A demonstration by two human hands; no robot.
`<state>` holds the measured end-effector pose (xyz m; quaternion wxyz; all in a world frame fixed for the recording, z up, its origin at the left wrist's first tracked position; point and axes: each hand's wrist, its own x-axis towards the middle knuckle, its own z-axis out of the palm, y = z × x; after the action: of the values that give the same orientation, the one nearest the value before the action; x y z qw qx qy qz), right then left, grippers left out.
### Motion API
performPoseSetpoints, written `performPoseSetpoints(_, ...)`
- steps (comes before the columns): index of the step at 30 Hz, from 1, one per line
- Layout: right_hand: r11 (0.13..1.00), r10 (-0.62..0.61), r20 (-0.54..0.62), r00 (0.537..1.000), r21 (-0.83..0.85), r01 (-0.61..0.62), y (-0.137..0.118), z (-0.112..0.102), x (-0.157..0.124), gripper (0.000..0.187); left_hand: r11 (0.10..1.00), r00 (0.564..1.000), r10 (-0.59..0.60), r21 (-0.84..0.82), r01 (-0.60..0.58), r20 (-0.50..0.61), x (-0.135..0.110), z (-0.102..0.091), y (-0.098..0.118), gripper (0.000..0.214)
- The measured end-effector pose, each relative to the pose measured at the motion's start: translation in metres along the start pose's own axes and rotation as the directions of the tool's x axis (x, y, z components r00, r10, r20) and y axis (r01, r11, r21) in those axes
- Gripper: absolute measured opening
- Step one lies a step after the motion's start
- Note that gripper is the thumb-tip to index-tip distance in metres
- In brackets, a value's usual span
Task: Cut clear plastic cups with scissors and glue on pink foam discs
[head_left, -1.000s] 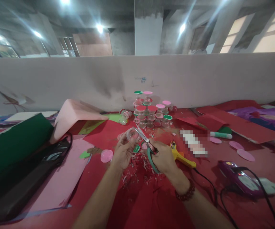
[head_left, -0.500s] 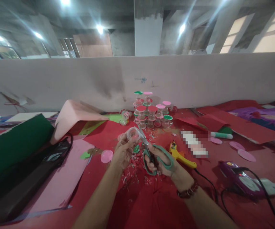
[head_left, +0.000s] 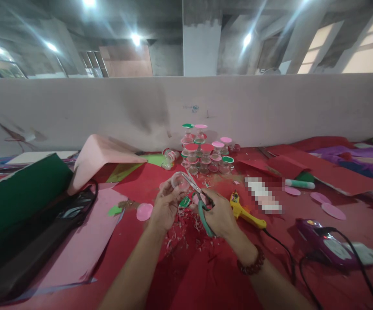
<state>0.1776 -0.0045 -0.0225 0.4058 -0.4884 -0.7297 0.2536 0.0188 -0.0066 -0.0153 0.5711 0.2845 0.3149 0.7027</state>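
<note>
A clear plastic cup [head_left: 179, 182] is over the red table [head_left: 186, 282], pinched in the fingers of the left hand [head_left: 166, 207]. The right hand [head_left: 222, 214] is wrapped around the green handles of the scissors [head_left: 202, 212], and the blades are at the cup's rim. The hands are near each other but apart. Curly scraps [head_left: 201, 246] lie under them. Just to the right is a yellow glue gun [head_left: 247, 216]. Farther back stands a pile of clear cups [head_left: 202, 157] with pink, red and green tops
</note>
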Motion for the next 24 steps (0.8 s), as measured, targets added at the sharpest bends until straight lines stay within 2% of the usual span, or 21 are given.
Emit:
performPoseSetpoints(3,0.986,-0.057,-0.072,0.996,-0.160,0.045,0.0024,-0.0024,-0.0002,0.042,1.000,1.000,-0.004,0.024,0.004,0.026,-0.0009,0.0006,-0.0014,0.037)
performPoseSetpoints(6,0.977,-0.085,-0.088,0.993,-0.205,0.065,0.0051,-0.0036,-0.0001,0.042,0.999,0.999,-0.009,0.046,0.006,0.047,-0.0022,0.0016,-0.0030,0.040)
performPoseSetpoints(15,0.982,-0.115,-0.072,0.991,-0.159,0.103,0.0095,-0.0053,0.0009,0.036,0.999,0.999,-0.037,0.019,0.036,0.040,-0.0020,0.0018,-0.0004,0.040)
performPoseSetpoints(24,0.988,-0.079,-0.018,0.997,-0.136,0.076,0.0046,-0.0050,-0.0007,0.032,0.998,0.998,-0.057,-0.036,0.057,0.015,-0.0009,0.0018,-0.0007,0.037)
